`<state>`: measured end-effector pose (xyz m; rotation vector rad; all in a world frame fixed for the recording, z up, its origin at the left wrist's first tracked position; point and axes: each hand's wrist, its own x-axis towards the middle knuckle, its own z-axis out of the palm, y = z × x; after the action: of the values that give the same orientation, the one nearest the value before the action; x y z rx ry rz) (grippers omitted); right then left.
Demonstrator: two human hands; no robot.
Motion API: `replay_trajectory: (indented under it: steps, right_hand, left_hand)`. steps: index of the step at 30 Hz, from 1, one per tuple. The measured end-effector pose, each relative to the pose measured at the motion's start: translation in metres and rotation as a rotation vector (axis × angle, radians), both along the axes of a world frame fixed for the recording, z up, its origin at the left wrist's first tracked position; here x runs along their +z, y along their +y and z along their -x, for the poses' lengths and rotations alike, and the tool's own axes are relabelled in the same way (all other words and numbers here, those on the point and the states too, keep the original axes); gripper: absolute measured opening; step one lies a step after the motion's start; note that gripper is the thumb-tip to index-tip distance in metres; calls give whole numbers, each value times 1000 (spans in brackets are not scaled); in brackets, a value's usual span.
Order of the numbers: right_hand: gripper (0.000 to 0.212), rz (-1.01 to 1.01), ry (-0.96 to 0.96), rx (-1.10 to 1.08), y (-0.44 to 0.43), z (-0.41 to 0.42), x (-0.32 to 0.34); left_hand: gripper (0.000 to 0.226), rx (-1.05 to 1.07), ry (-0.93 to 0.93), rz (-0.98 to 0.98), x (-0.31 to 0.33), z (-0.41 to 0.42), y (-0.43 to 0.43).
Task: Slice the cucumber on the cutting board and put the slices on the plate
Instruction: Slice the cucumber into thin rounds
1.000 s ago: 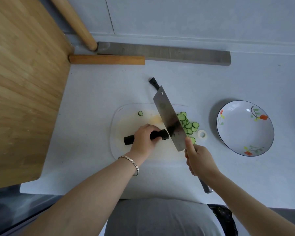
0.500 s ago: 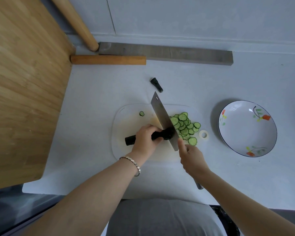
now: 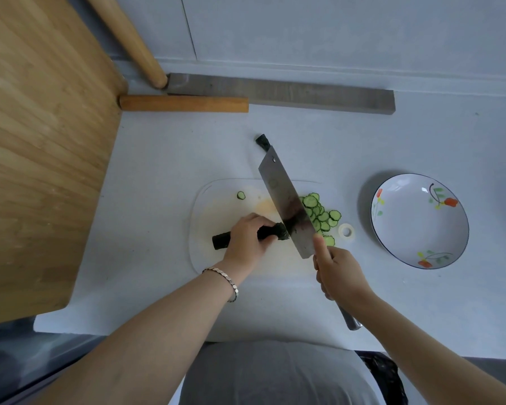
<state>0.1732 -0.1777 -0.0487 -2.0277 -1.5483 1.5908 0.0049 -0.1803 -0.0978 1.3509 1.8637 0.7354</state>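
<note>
Left hand (image 3: pixel 247 238) curls over the cucumber (image 3: pixel 221 241), pinning it on the cutting board (image 3: pixel 205 206) so it can't roll, right hand (image 3: pixel 338 273) grips the cleaver (image 3: pixel 287 200) poised at its cut end, slices (image 3: pixel 319 214) heaped right, toward the waiting plate (image 3: pixel 419 220).

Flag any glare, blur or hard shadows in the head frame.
Head view: even, diffuse light; the white flowered ceramic plate throws a soft shadow on its left; the steel cleaver reflects dark, no glare; green cucumber slices look sharp.

Tape roll (image 3: pixel 346 230), grey bar (image 3: pixel 304 95), wooden dowel (image 3: pixel 184 103)
</note>
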Motion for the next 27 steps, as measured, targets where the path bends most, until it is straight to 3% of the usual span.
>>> replay_trajectory:
  steps: [9, 20, 27]
  right_hand:
    - [51, 19, -73, 17, -2, 12, -13]
    - [52, 89, 39, -158, 2, 12, -11]
    - [55, -1, 2, -33, -1, 2, 3]
  left_hand:
    - [17, -7, 8, 8, -1, 0, -1]
    - [22, -29, 143, -54, -1, 1, -6]
    - [16, 7, 64, -32, 1, 2, -6]
